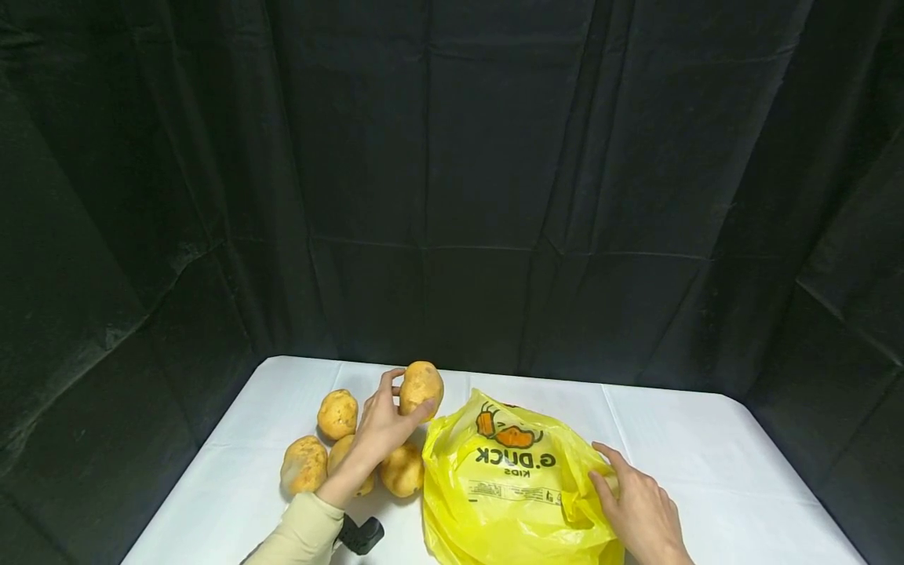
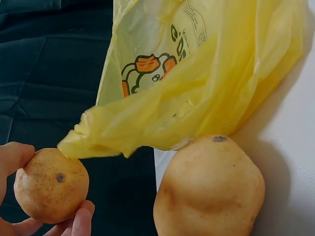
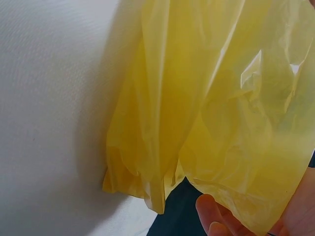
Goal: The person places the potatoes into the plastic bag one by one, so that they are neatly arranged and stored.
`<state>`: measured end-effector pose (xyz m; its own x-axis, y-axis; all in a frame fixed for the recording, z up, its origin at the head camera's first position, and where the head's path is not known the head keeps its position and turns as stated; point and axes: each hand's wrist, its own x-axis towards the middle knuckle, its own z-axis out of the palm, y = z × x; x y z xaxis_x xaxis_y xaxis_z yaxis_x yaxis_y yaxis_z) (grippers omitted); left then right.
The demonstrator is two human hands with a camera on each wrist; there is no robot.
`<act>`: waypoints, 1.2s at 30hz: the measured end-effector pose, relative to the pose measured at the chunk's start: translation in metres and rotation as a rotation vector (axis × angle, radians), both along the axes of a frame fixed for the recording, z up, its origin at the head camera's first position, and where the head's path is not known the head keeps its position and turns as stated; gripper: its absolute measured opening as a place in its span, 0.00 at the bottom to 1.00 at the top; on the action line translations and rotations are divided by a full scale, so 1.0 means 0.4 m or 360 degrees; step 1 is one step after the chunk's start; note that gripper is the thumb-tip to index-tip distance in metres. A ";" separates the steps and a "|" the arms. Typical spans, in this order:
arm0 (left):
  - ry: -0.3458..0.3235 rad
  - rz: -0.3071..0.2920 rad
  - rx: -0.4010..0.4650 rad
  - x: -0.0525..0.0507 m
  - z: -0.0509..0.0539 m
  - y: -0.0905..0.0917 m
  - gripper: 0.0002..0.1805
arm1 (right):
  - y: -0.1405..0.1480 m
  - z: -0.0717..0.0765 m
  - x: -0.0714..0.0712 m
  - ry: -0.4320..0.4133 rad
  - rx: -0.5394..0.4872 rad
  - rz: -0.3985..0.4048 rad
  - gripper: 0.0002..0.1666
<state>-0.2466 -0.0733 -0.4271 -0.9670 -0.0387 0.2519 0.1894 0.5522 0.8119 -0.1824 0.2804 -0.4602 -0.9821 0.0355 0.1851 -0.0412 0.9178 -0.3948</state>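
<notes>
Pinching a potato [image 1: 421, 390] between thumb and fingers of left hand [image 1: 381, 428], raised just beside yellow plastic bag [image 1: 508, 514]. Holding right hand [image 1: 644, 508] at bag's edge, with thumb and forefinger spread; cannot tell whether gripping. Probably at bagging step; calls next for a wide bag mouth. Reading reversed: "G.DUCK KIDS"; cannot make out finer print.

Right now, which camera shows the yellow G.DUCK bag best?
Head: most of the yellow G.DUCK bag shows, its print legible though mirrored; near edge clipped. Left wrist gets part, print turned and incomplete; right wrist, close-up folds, no readable print.
</notes>
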 end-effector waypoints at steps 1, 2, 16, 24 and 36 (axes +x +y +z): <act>0.0011 0.0002 0.0011 0.001 0.001 0.001 0.40 | 0.000 0.000 0.000 -0.0004 -0.0001 0.0002 0.26; 0.0018 0.0005 0.0020 0.002 0.003 0.001 0.39 | 0.000 0.000 0.000 -0.0007 -0.0002 0.0000 0.27; 0.0030 -0.0121 0.0114 0.017 0.027 0.038 0.39 | -0.001 0.008 -0.002 -0.0049 0.0006 -0.0021 0.27; 0.0008 -0.0187 0.0123 0.021 0.021 0.076 0.39 | -0.003 0.010 -0.001 -0.0001 0.0011 -0.0028 0.27; -0.0004 -0.0406 0.0154 0.034 -0.028 0.135 0.39 | -0.005 0.012 -0.001 -0.0025 -0.0001 -0.0025 0.27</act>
